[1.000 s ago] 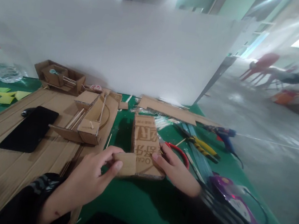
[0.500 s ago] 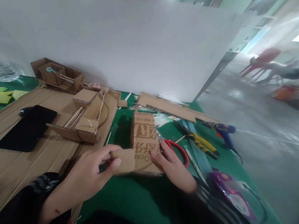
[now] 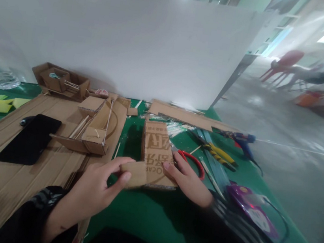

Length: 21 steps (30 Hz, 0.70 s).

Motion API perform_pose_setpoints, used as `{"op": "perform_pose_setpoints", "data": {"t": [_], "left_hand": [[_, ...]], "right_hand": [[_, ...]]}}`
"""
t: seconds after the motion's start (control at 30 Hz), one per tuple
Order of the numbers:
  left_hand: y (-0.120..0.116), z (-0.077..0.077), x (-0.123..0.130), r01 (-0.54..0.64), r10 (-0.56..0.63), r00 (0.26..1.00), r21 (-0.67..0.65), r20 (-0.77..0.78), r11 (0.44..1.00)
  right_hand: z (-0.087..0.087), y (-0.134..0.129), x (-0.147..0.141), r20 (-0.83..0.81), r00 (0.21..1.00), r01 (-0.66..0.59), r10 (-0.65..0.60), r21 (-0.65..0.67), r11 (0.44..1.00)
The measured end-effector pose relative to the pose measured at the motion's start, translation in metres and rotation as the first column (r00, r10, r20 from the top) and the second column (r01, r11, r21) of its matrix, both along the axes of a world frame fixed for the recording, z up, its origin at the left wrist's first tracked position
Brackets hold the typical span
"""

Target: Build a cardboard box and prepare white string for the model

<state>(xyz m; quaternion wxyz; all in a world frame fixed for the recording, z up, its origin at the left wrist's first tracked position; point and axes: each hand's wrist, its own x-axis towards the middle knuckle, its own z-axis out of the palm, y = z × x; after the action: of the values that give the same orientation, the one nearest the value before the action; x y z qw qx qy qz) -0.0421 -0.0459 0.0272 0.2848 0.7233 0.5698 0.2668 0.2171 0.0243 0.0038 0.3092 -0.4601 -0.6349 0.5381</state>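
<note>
Printed cardboard box (image 3: 156, 140): on the green tabletop (image 3: 133, 221), ahead of the person, its near end between the two hands. Long axis runs away from the body, far end angled slightly left. Right hand (image 3: 188, 179) is nearer, touching: thumb on the printed top, fingers down the right side; whether they clamp, cannot tell. Left hand (image 3: 102, 181) pinches a small cardboard piece (image 3: 134, 173) between thumb and fingers, overlapping the box's near left corner in view; contact unclear. Hands apart. Red-handled scissors (image 3: 201, 168) lie just beside the right hand.

Containers: open cardboard tray (image 3: 38, 72), far left, contains a smaller cardboard box (image 3: 61, 79) with a light-blue scrap (image 3: 55, 76), plus thin sticks (image 3: 72, 86). Nearer, a cardboard assembly (image 3: 96, 136) has wooden sticks (image 3: 80, 126) in its left slot. Clear plastic bottle (image 3: 1, 74) at left edge; fill level not readable.
</note>
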Motion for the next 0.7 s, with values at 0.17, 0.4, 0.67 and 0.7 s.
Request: {"op": "perform_pose_setpoints", "data": {"t": [0.17, 0.4, 0.67, 0.7], "left_hand": [[-0.003, -0.005, 0.000, -0.043, 0.053, 0.992, -0.081, 0.115, 0.996], [-0.010, -0.020, -0.002, -0.038, 0.104, 0.945, -0.210, 0.311, 0.977], [-0.009, -0.028, -0.002, -0.065, 0.126, 0.930, -0.183, 0.346, 0.981], [-0.008, -0.029, -0.002, -0.063, 0.129, 0.926, -0.191, 0.354, 0.979]], "right_hand": [[-0.002, 0.000, 0.001, -0.003, 1.000, 0.004, -0.004, 0.018, 1.000], [0.000, -0.001, 0.000, -0.024, 1.000, -0.006, 0.006, -0.003, 1.000], [-0.003, 0.000, -0.001, -0.060, 0.998, -0.011, 0.011, -0.001, 1.000], [-0.004, 0.000, -0.001, -0.060, 0.998, -0.010, 0.010, -0.001, 1.000]]}}
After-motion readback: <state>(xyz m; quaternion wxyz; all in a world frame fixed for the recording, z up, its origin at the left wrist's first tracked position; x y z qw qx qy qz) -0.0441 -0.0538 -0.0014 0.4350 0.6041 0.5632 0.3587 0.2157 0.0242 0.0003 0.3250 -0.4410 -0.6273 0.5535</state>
